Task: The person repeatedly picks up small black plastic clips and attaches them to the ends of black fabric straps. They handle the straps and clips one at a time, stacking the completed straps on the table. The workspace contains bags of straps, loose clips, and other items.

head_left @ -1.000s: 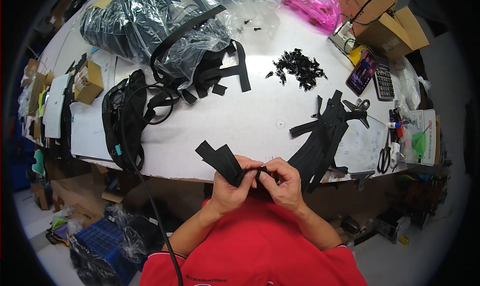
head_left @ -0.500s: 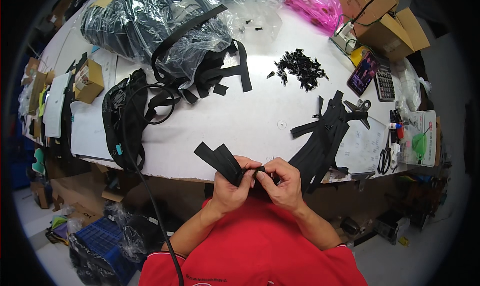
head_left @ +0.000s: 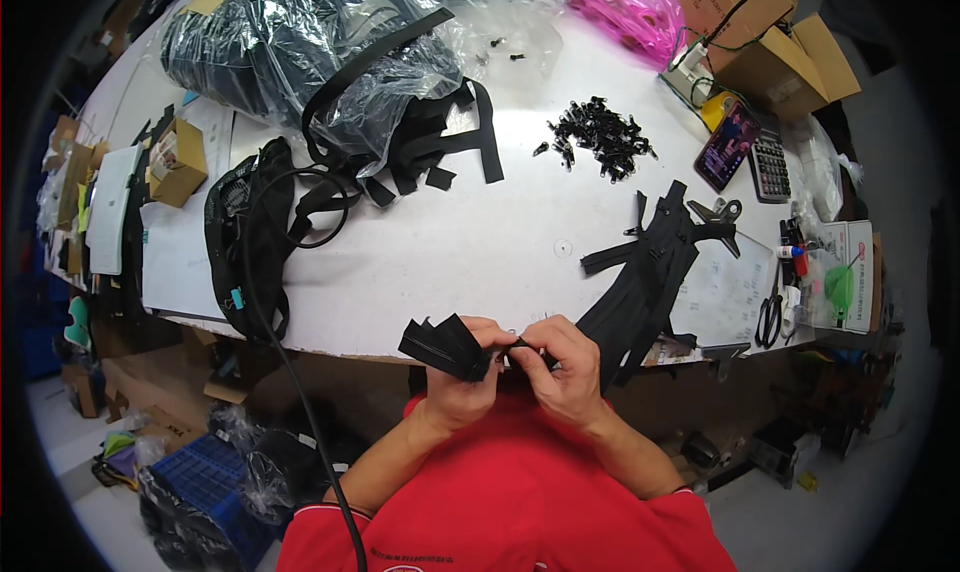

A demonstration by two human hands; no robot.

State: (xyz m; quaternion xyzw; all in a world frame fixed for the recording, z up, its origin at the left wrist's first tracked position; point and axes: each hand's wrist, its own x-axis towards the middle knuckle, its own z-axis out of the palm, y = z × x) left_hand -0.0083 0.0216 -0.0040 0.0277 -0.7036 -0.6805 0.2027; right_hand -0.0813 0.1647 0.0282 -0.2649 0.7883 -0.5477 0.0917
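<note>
Close to the table's front edge, my left hand (head_left: pixel 462 390) is closed round a black zipper tape (head_left: pixel 445 349). The tape's loose ends stick up and to the left out of the fist. My right hand (head_left: pixel 563 370) pinches the tape's other end between thumb and fingertips, right beside the left fingers. Whether a small slider sits in that pinch is hidden by the fingers. Farther off on the table lies a heap of small black zipper sliders (head_left: pixel 603 140). Just right of my right hand, a bundle of black zipper tapes (head_left: pixel 640 282) hangs over the table edge, near a metal clamp (head_left: pixel 722 218).
A plastic-wrapped black bundle (head_left: pixel 270 62) fills the back left, with a black bag (head_left: pixel 245 242) and a cable (head_left: pixel 285 357) nearer. At right are a phone (head_left: pixel 727 146), a calculator (head_left: pixel 769 169), scissors (head_left: pixel 769 318) and an open carton (head_left: pixel 790 72). A pink bag (head_left: pixel 630 17) lies behind.
The loose tape ends by my left hand have dropped lower and folded closer to it. Both hands stay together in nearly the same place, with the fingers shifted slightly.
</note>
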